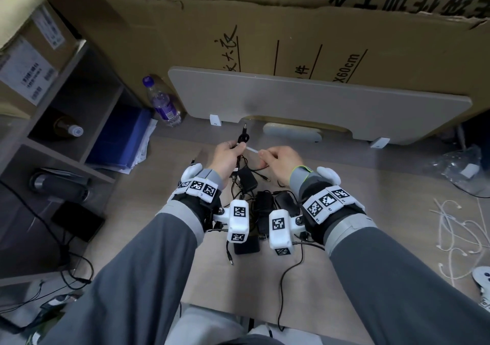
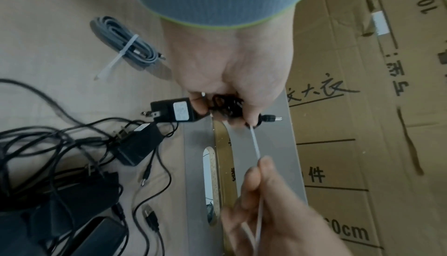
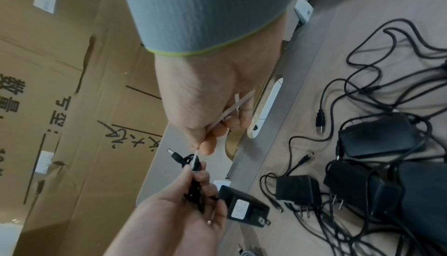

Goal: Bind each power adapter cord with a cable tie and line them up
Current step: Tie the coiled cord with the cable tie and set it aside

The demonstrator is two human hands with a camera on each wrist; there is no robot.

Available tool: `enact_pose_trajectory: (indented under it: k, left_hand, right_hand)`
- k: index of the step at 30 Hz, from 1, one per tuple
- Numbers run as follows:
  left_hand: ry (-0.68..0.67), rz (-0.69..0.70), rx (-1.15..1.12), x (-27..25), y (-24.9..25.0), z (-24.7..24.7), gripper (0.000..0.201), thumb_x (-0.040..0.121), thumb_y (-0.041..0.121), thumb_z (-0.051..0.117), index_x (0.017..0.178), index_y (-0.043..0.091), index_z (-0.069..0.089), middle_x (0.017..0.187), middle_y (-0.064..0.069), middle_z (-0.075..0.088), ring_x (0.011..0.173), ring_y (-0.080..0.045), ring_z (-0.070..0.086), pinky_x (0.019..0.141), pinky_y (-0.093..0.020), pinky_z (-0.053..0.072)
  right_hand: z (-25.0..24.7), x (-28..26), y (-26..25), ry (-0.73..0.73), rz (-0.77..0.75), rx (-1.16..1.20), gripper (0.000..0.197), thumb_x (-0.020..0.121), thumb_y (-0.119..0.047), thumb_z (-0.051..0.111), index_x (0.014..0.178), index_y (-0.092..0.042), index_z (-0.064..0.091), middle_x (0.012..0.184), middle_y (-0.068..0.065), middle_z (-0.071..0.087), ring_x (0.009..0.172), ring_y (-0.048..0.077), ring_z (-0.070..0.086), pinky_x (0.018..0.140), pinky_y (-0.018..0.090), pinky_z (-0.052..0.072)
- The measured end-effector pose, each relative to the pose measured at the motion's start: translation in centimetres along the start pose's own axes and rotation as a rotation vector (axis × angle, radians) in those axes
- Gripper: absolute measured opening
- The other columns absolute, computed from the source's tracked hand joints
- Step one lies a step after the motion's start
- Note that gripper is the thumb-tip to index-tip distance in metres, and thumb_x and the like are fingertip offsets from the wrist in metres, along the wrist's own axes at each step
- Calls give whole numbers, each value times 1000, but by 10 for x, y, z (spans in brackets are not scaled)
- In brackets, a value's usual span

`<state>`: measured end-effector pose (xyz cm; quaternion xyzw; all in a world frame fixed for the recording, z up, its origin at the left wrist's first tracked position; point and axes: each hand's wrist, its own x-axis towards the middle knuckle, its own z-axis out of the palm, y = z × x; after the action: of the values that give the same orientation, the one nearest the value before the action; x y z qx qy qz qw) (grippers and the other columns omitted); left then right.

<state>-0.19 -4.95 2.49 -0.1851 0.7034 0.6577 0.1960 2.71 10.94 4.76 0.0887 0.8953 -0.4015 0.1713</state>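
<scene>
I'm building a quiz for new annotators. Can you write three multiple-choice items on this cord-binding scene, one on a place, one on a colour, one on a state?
1. Where is the coiled black cord?
A. In the left hand
B. On the shelf
C. Inside the plastic bag

2. What colour is the cable tie being pulled?
A. Red
B. White
C. Green

3. What state is the grey cable on the desk in?
A. Loose and uncoiled
B. Plugged in
C. Coiled and tied

Answers:
1 A: the left hand grips the coiled black cord.
2 B: the right hand pinches a white cable tie.
3 C: the grey cable lies coiled, with a white tie around it.
</scene>
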Motion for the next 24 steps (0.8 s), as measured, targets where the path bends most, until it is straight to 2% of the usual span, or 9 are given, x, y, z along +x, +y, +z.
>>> enact_pose_trajectory:
  k: [3, 6, 10, 12, 14, 16, 18, 20, 24]
  left_hand:
    - [-140, -15, -49, -2, 7, -4, 12, 94, 13, 61, 97, 2, 64, 81, -10, 69, 76, -22, 61, 63, -25, 47]
    - [-242, -45, -89, -9, 12, -4, 28, 99, 17, 53, 111, -8, 60, 100, -20, 72, 95, -32, 69, 69, -27, 55]
    - [-275, -35, -27, -16, 13, 7, 32, 103, 30, 44, 102, 5, 63, 104, -13, 74, 101, -25, 70, 83, -35, 43]
    - [-249, -25, -15, -17, 11, 10, 36, 104, 30, 43, 100, 2, 66, 99, -12, 76, 92, -21, 73, 84, -31, 46]
    - [-240, -37, -81, -17, 9, 12, 31, 104, 25, 42, 99, 1, 61, 96, -14, 76, 86, -24, 74, 85, -32, 55]
    - [-228, -49, -152, -17, 8, 12, 18, 105, 23, 41, 105, 7, 50, 100, -13, 75, 84, -24, 74, 81, -32, 57]
    - [-209, -43, -213, -15, 8, 11, 16, 105, 21, 41, 110, 8, 46, 113, -15, 72, 90, -24, 73, 76, -30, 59]
    - [-195, -31, -256, -12, 6, 10, 18, 105, 20, 42, 115, 5, 45, 119, -19, 68, 94, -27, 72, 76, -30, 59]
    - [-155, -19, -331, -14, 7, 7, 35, 105, 21, 41, 127, -6, 44, 116, -20, 69, 90, -24, 73, 72, -25, 58]
  right_hand:
    - [-2, 1, 16, 101, 110, -15, 35, 93, -49, 54, 74, -23, 67, 65, 0, 60, 69, 25, 58, 62, 32, 45]
    - [10, 3, 21, 302, 189, 8, 26, 84, -49, 66, 95, -26, 61, 106, 3, 66, 105, 29, 59, 90, 39, 48]
    - [23, 1, 19, 523, 206, 76, 79, 78, -24, 77, 143, -14, 32, 151, 10, 31, 135, 32, 37, 110, 40, 33]
    - [22, 0, 15, 443, 248, 346, 86, 86, -11, 67, 152, -14, 12, 152, 8, 33, 128, 30, 48, 104, 35, 39]
    - [22, -1, 11, 290, 314, 571, 85, 92, -6, 57, 154, -15, -2, 137, 4, 51, 104, 20, 60, 89, 28, 41]
    - [24, 1, 12, 191, 297, 591, 72, 93, -12, 58, 151, -15, 17, 115, 2, 59, 98, 16, 60, 88, 27, 42]
    - [30, 3, 11, 128, 264, 522, 33, 90, -18, 64, 122, -19, 54, 107, 6, 64, 92, 18, 60, 84, 29, 48]
    - [35, 4, 13, 78, 213, 541, 9, 90, -16, 65, 96, -21, 61, 101, 9, 69, 81, 16, 61, 78, 29, 50]
    - [34, -1, 14, -28, 49, 490, 22, 95, -20, 63, 113, -8, 67, 104, 5, 69, 92, 13, 61, 69, 0, 42]
